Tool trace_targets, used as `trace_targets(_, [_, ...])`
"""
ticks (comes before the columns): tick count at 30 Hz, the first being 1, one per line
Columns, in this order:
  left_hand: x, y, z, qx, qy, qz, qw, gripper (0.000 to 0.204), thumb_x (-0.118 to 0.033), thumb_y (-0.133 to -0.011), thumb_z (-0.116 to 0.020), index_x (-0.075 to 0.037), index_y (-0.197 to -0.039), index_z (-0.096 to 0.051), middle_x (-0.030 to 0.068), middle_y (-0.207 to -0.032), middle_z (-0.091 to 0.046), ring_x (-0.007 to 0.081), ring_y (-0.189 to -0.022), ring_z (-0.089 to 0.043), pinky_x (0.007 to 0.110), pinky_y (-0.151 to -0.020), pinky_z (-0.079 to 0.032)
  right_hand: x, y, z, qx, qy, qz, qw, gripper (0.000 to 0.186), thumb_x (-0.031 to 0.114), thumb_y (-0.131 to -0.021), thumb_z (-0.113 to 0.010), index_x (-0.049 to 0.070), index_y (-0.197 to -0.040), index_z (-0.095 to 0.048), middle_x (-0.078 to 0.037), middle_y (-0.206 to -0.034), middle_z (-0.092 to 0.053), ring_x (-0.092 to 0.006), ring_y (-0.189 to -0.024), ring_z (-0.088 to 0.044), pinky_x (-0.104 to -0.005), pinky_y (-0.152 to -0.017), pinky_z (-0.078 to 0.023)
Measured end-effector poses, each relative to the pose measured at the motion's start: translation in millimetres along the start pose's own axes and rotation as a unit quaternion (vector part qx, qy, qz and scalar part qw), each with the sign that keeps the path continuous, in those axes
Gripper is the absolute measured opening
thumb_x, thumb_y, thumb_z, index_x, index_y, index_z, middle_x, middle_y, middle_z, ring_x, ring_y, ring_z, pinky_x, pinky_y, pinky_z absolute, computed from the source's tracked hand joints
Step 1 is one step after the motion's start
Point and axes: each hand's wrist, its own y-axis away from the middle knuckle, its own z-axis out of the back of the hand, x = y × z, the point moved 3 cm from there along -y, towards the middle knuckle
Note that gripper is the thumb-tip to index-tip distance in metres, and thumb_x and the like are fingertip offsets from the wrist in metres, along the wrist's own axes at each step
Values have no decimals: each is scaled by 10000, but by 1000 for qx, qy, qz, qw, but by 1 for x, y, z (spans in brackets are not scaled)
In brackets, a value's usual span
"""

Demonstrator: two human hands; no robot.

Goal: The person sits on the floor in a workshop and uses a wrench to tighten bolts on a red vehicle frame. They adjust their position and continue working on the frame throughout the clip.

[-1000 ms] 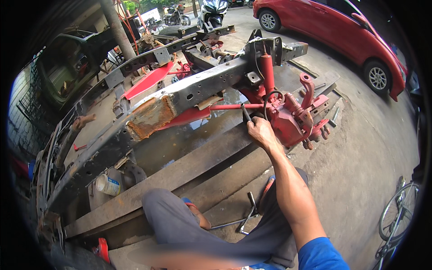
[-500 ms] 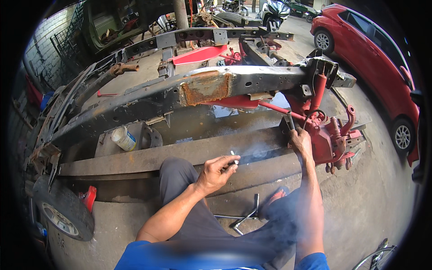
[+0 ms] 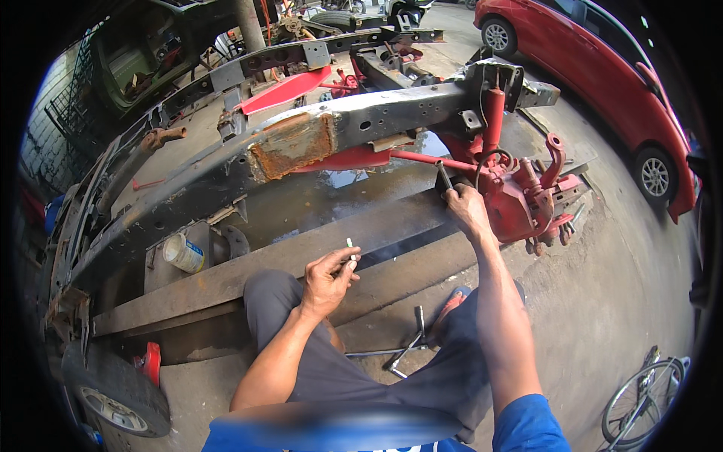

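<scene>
Pinched in the fingers of my left hand (image 3: 324,286) is a white cigarette (image 3: 350,250), raised above my left knee. My right hand (image 3: 467,209) is closed round a slim metal hand tool (image 3: 445,176) that points up and away; its exact kind cannot be made out. That hand is beside a red axle assembly (image 3: 508,209) with a curved dark hose (image 3: 493,153) and a red shock absorber (image 3: 493,120). A black vehicle chassis rail (image 3: 407,109) with a rusty patch (image 3: 294,145) runs across in front of me, beyond a long metal beam (image 3: 301,248).
A cross-shaped wheel wrench (image 3: 376,352) lies on the floor between my feet. A white bucket (image 3: 183,253) stands left, with a tyre (image 3: 113,392) nearer. Wet floor (image 3: 324,203) shows under the chassis. Right are a red car (image 3: 595,83) and a bicycle (image 3: 644,399).
The whole view has swung, so the scene sits further left and higher. Smoke near my hands and right leg has thinned. Both hands keep their holds.
</scene>
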Motion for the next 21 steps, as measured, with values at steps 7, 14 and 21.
trace_targets(7, [-13,2,-4,15,17,5,1000,245,-90,-952,-651,-25,-1186,-686,131,-1016,-728,164,-769,-737,241,-591,-579,0,2,6,-3,-9,-1,1000,393,281,-864,-519,-59,-1003,-659,-286,-874,-661,-382,-861,-667,-452,-800,-490])
trace_targets(14, [-66,27,-15,89,99,-13,991,254,-26,-941,-640,-35,-1190,-691,102,-994,-716,131,-769,-719,222,-612,-596,-11,-4,1,0,-31,0,1000,327,252,-904,-507,-48,-893,-634,-153,-684,-622,-239,-628,-639,-385,-605,-488])
trace_targets(21, [-127,69,-13,202,228,-84,949,334,-38,-924,-644,117,-1218,-613,188,-915,-717,223,-829,-738,308,-725,-616,-20,-12,-9,-16,-12,46,999,335,266,-883,-532,-40,-899,-666,-102,-625,-574,-185,-539,-584,-354,-529,-452])
